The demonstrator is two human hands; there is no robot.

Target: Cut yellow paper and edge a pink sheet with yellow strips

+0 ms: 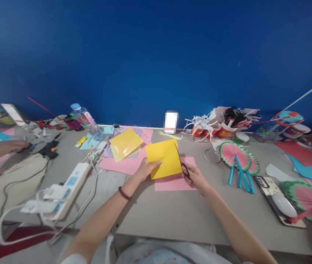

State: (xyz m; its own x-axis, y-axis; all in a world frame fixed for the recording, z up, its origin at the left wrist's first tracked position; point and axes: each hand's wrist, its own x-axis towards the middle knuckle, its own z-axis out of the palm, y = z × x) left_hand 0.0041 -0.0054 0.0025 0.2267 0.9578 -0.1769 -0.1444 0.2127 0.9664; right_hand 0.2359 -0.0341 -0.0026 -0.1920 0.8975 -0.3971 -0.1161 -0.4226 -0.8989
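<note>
My left hand (146,168) grips a sheet of yellow paper (164,157) by its left edge, with the thumb lying on top. Dark-handled scissors (184,168) are in my right hand (195,179), their blades along the right side of the yellow sheet. I cannot tell whether the blades are apart. The yellow paper is held above the table, over a pink sheet (175,185) that it partly covers. A dark beaded bracelet (124,193) circles my left wrist.
A white power strip (72,190) with cables lies left, near another person's hand (15,146) and a glue gun (50,148). A plastic bottle (88,121) leans behind. Folded paper fans (234,156) and a phone (279,200) under a white mouse (284,205) lie right.
</note>
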